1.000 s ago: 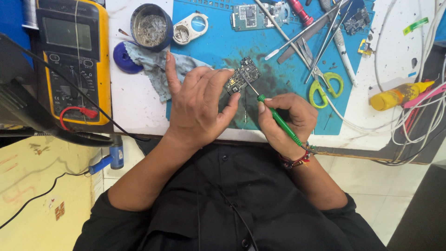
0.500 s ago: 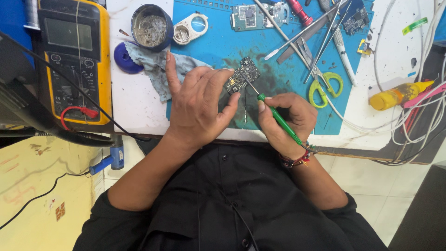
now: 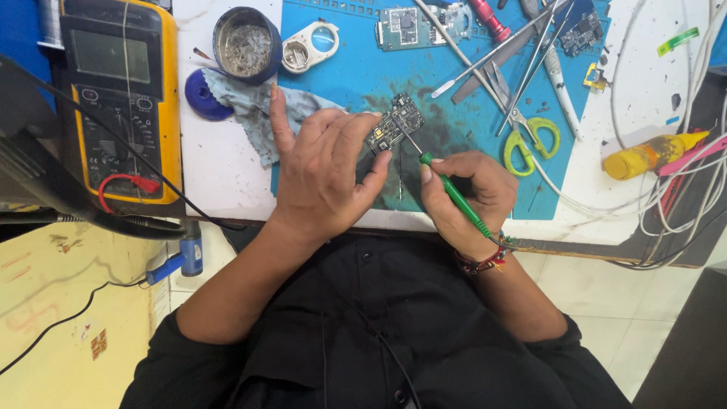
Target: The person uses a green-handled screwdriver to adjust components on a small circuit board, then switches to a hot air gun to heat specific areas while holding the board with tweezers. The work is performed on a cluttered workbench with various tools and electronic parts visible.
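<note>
Here, a blue mat (image 3: 356, 83) covers the table's middle, a yellow meter (image 3: 121, 98) at its left edge. The left hand (image 3: 326, 170) pinches a small circuit board (image 3: 394, 123) near the mat's front edge; the right hand (image 3: 469, 193) grips a green-handled tool (image 3: 454, 195), tip touching the board.

A yellow multimeter (image 3: 121, 106) at the bench's left edge shows a blank, grey rectangular screen (image 3: 108, 55).
</note>
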